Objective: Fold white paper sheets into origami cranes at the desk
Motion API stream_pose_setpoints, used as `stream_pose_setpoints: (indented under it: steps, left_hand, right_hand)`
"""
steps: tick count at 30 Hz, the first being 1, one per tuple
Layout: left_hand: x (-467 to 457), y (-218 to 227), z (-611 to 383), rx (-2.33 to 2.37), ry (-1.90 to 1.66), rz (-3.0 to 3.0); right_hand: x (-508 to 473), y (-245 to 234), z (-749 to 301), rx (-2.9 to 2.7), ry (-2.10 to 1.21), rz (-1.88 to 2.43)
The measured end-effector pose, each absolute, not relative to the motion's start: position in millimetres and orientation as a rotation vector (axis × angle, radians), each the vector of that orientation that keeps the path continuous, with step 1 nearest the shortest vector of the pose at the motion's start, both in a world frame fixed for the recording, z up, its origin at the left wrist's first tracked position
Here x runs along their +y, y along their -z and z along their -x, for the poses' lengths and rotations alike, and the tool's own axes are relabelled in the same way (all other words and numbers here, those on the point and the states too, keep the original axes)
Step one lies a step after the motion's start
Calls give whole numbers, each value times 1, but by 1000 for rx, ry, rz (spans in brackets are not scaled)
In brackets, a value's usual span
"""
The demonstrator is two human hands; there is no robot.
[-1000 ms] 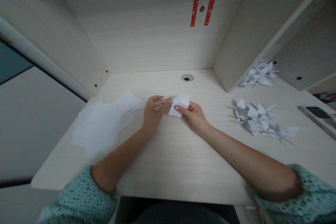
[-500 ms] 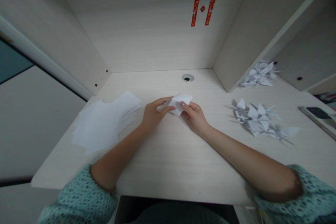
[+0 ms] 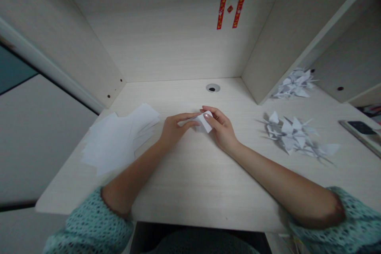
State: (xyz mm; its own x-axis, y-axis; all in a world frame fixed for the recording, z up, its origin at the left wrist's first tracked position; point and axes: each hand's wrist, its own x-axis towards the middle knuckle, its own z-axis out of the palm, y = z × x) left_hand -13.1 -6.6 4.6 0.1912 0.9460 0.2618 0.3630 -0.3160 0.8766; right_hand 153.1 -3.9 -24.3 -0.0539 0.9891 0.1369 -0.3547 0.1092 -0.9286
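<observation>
A small piece of folded white paper (image 3: 205,124) is held between both hands over the middle of the desk. My left hand (image 3: 176,127) pinches its left end between thumb and fingers. On the other side, my right hand (image 3: 219,124) grips the paper with the thumb pressed on its near face and the fingers behind. Part of the paper is hidden by the fingers. Left of my left hand lies a spread stack of white paper sheets (image 3: 114,143). To the right of my right hand sits a cluster of folded white paper cranes (image 3: 288,133).
Another pile of paper cranes (image 3: 294,84) lies behind, beside the upright divider (image 3: 268,47). A phone (image 3: 361,133) rests at the desk's right. A round cable hole (image 3: 213,87) is set near the back panel, which bears red stickers (image 3: 220,14).
The paper's upper flap has come down, so the paper looks smaller and narrower. My right fingers have shifted up over its top; my left hand has hardly moved.
</observation>
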Motion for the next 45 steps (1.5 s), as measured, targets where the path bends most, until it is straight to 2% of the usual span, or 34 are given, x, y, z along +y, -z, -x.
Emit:
stream_pose_setpoints:
  steps: [7, 19, 32, 45]
  left_hand:
    - [-7, -2, 15, 1304, -1061, -1855]
    - [-13, -3, 10, 1292, -1071, -1783]
    - [3, 2, 16, 1069, -1211, -1303]
    - [-1, -3, 13, 1142, -1235, -1281]
  right_hand:
    - [-2, 29, -152, -1042, -1441, 845]
    - [-1, 30, -151, -1132, -1373, 824]
    - [-4, 28, -152, -1200, -1252, 893]
    - [-9, 21, -155, -1391, -1169, 919]
